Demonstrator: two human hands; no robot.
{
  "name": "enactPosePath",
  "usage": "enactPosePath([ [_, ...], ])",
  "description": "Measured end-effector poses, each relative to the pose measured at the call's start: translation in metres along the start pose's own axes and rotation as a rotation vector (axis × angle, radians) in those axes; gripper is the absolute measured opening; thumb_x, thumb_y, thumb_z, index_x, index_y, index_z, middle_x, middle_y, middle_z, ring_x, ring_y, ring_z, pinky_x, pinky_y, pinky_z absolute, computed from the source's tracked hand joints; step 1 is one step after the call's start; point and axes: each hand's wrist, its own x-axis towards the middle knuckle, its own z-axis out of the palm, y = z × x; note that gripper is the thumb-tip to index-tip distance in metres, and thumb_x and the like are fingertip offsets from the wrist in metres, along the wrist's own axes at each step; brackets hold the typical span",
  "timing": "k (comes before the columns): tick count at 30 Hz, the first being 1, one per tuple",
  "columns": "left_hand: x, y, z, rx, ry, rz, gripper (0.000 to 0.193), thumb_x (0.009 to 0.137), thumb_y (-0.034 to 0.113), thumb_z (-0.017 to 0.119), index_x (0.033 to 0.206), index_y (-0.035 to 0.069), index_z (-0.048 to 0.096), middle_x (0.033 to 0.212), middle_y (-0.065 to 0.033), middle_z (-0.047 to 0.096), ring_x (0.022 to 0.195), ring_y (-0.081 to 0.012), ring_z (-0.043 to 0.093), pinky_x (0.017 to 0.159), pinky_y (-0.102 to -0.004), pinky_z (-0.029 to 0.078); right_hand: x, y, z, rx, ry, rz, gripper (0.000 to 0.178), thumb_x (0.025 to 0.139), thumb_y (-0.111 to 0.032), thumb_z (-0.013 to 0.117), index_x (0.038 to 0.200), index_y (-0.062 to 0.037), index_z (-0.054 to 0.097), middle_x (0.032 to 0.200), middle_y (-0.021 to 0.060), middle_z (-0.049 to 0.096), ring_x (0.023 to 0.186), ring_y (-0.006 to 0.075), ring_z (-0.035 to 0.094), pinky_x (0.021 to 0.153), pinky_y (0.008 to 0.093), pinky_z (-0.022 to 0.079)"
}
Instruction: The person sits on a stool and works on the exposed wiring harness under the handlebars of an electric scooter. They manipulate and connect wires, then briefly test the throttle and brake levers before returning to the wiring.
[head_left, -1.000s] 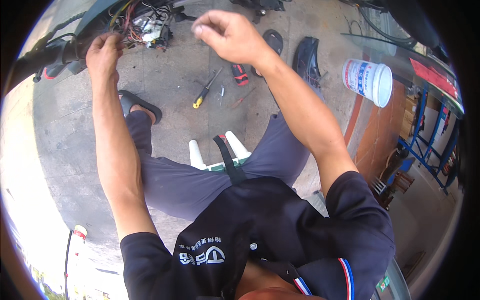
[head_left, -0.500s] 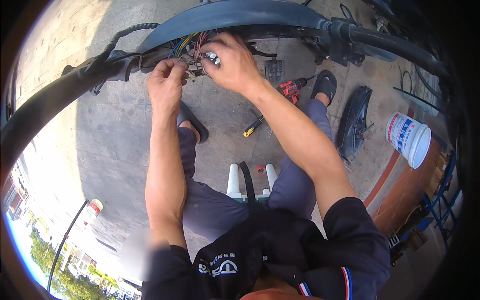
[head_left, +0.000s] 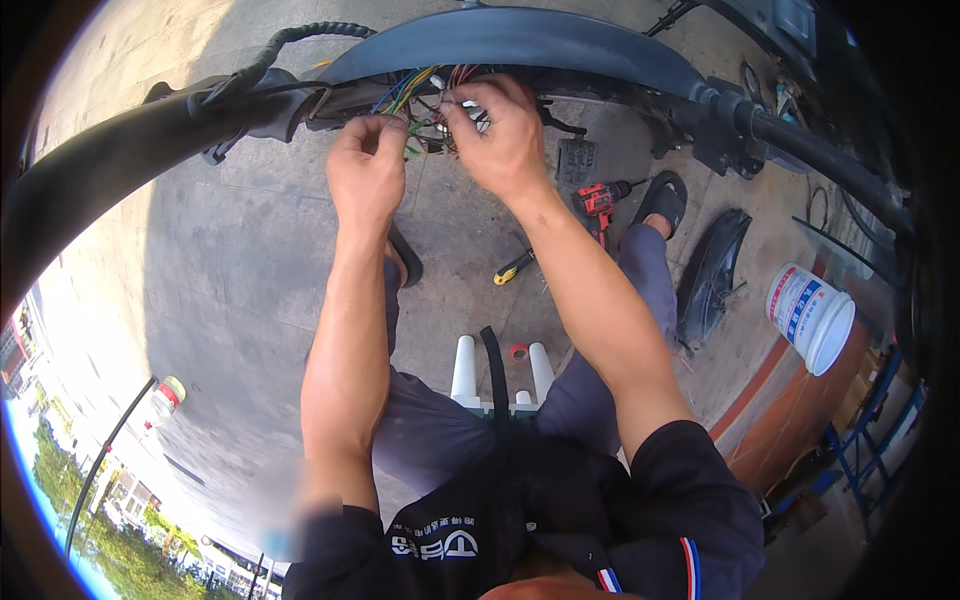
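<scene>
A bundle of coloured wires hangs out from under the dark curved body panel in front of me. My left hand is closed, thumb and forefinger pinched on a thin wire at the left of the bundle. Bent over the wiring's right side, my right hand pinches a wire between thumb and forefinger. White plug connectors show partly beneath its fingers. Green and red wire ends dangle between the two hands. My fingertips hide much of what they grip.
On the paving lie a red cordless drill, a yellow-handled tool, a black pedal-like pad and a black plastic cover. A white bucket stands at right. Between my legs are a small stool and a red tape roll.
The whole view has shifted slightly. Both hands remain at the wires; my right fingers have drawn into a closer pinch, and more green wire shows between the hands.
</scene>
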Motion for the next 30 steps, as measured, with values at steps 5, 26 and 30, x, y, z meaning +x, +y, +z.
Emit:
enactPosePath([
  [5,0.012,-0.012,0.003,-0.262,0.121,-0.283,0.018,0.091,0.016,0.060,0.099,0.001,0.064,0.088,-0.0042,0.064,0.079,-0.0114,0.060,0.066,-0.0252,0.048,0.008,0.004,-0.010,0.146,-0.082,0.286,0.017,0.088,-0.015,0.070,0.098,-0.0005,0.072,0.077,0.0037,0.067,0.063,0.0069,0.056,0.060,0.0246,0.047],
  [26,0.015,-0.006,-0.004,-0.699,-0.126,-0.514,0.027,0.099,0.017,0.046,0.119,0.000,0.054,0.107,-0.0123,0.064,0.096,-0.0227,0.064,0.080,-0.0425,0.053,0.007,0.019,-0.019,0.371,-0.129,0.449,0.018,0.090,-0.015,0.069,0.097,0.0020,0.067,0.077,0.0035,0.068,0.069,0.0075,0.060,0.064,0.0252,0.049],
  [30,0.018,-0.010,-0.004,-0.630,-0.204,-0.516,0.028,0.098,0.016,0.045,0.118,-0.001,0.054,0.107,-0.0116,0.064,0.095,-0.0212,0.064,0.079,-0.0401,0.055,0.008,0.011,-0.023,0.501,-0.217,0.473,0.017,0.091,-0.009,0.069,0.104,0.0016,0.066,0.088,0.0008,0.068,0.079,0.0055,0.059,0.072,0.0203,0.047],
])
